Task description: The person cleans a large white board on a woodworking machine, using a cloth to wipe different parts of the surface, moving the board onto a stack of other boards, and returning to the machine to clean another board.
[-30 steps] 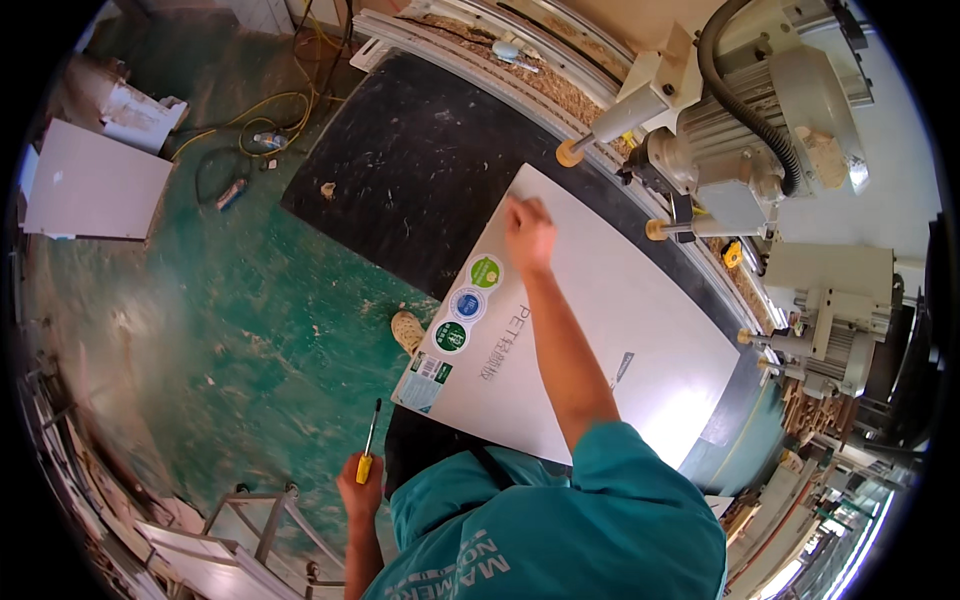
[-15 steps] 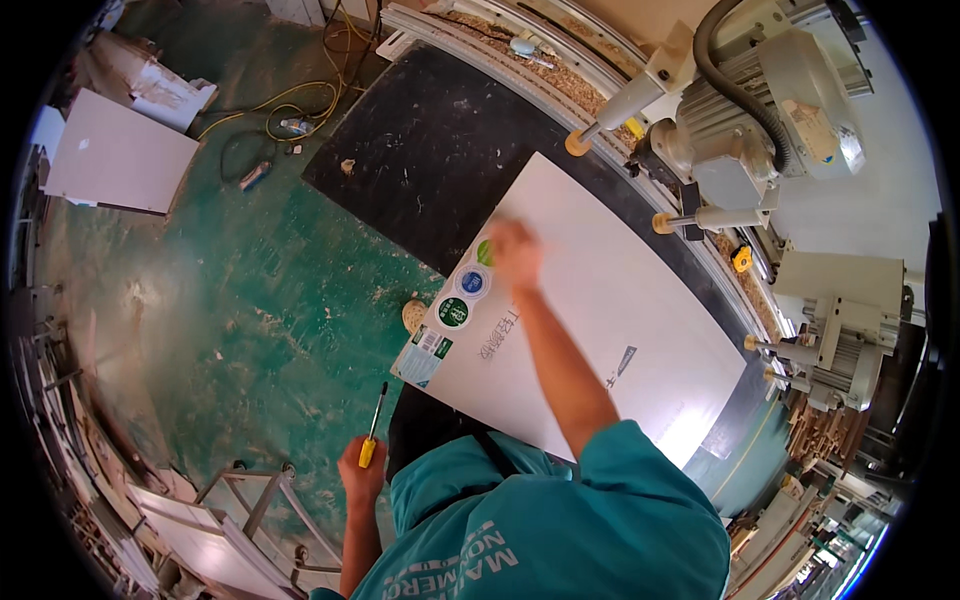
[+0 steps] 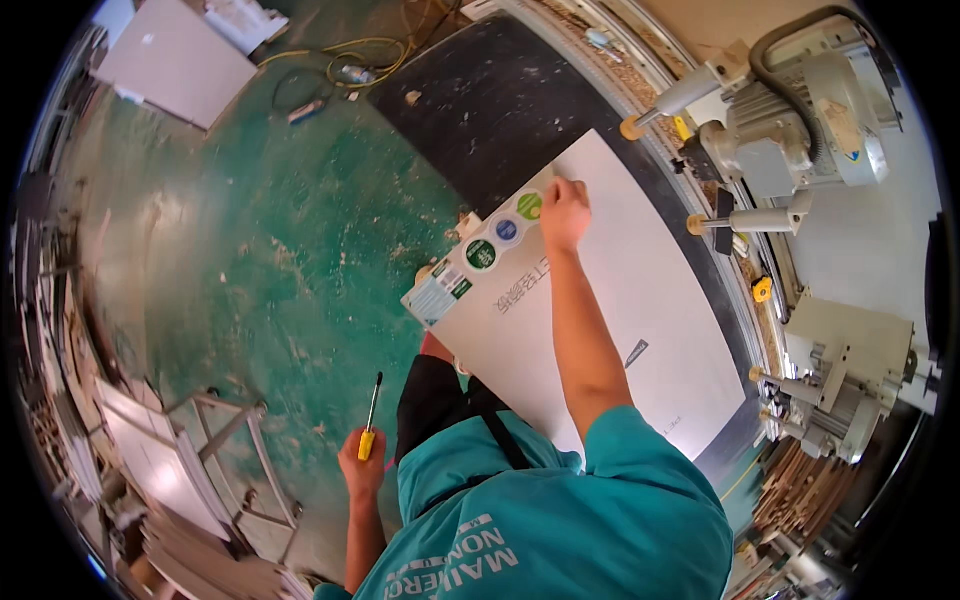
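Observation:
My left hand (image 3: 360,472), low over the floor beside my leg, is wrapped round a screwdriver (image 3: 366,444) with a yellow handle and dark shaft, its tip pointing up and away. A large pale panel (image 3: 640,270) lies at a slant in front of my body. My right hand (image 3: 567,214) is closed at the panel's far left part, beside the green end of a sticker strip (image 3: 507,230). The fingers are bent together, and what they pinch, if anything, is hidden. The strip carries round green and blue labels and a pale label at the near corner.
Under the panel is a black work surface (image 3: 470,110). Machines with motors (image 3: 800,120) and metal rods stand along the right side. A metal cart frame (image 3: 255,450) stands at lower left. Yellow cable (image 3: 345,55) and a leaning pale board (image 3: 175,60) are at the far left.
My right hand has moved along the panel toward its far left edge, past the green label, and is less blurred. The view has shifted. My left hand still holds the screwdriver.

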Available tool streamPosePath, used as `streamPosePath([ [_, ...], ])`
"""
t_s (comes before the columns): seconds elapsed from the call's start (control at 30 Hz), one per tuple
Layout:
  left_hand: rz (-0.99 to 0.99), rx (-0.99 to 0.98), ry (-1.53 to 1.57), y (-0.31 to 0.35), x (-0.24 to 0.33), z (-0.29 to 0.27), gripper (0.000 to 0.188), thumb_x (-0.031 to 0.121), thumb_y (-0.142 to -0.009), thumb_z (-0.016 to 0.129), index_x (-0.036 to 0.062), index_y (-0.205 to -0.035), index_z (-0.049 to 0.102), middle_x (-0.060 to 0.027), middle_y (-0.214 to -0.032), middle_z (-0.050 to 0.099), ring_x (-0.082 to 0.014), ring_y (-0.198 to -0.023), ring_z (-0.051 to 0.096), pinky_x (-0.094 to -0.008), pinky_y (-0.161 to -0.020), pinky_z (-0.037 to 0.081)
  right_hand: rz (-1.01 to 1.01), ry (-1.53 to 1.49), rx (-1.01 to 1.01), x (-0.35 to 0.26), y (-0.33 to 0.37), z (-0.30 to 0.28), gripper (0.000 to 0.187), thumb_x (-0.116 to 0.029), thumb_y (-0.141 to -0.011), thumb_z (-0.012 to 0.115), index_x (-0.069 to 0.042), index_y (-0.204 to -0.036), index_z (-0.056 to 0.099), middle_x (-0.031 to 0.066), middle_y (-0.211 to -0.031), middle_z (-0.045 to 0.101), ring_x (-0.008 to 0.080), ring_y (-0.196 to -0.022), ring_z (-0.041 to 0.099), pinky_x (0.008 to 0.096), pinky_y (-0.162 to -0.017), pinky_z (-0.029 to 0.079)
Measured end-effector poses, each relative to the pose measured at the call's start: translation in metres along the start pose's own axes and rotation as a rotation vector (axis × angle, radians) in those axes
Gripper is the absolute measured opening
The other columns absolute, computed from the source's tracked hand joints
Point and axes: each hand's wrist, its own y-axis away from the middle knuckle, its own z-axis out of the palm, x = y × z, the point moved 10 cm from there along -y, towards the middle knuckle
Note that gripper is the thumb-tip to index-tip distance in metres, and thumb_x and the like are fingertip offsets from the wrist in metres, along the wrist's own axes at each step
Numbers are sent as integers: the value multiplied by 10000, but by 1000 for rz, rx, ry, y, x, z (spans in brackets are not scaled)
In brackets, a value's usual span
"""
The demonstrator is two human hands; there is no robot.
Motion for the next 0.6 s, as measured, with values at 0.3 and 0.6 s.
streamPosePath([
  [0.3,-82,58,58,40,-8,-23,152,140,-851,695,-1,-872,641,-101,-680,575,-176,-623,574,-315,-597,457,-568,-493,-749,-238,337,73,110,-165,-855,547,-80,-786,542,132,-825,540,345,-800,588,468,-604,458],
  [0.6,18,-15,76,14,-47,-44,191,167,-832,714,1,-910,660,-158,-760,628,-310,-679,626,-359,-641,486,-62,-110,-146,-77,132,39,160,-158,-921,552,-63,-991,660,166,-865,611,348,-824,619,441,-699,500],
])
